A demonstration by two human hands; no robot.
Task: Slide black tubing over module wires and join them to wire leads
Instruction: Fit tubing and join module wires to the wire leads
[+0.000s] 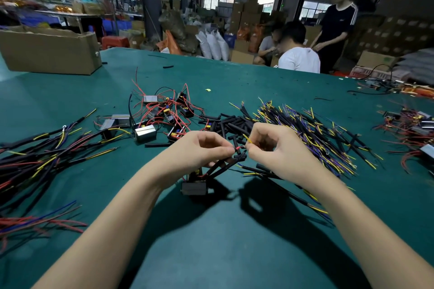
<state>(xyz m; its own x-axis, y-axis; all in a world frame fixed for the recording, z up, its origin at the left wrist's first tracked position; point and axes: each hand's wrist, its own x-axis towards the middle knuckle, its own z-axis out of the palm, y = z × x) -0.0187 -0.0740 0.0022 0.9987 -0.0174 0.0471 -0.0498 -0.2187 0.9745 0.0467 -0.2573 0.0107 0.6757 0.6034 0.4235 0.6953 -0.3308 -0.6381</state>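
A dark module point(194, 187) hangs just above the green table point(211, 237), below my hands. Black-tubed wires point(225, 164) rise from it to my fingers. My left hand point(202, 149) pinches a red module wire point(237, 148) at its tip. My right hand point(273, 148) pinches a yellow wire lead point(247, 138), its end meeting the red wire between my fingertips. Loose black tubing pieces point(231, 124) lie just beyond my hands.
Unworked modules with red wires point(164, 110) lie at the centre left. A pile of yellow and purple wire leads point(312, 129) spreads to the right. Joined bundles point(35, 155) lie at the left, a cardboard box point(49, 50) at the far left. People point(298, 54) stand and sit beyond the table.
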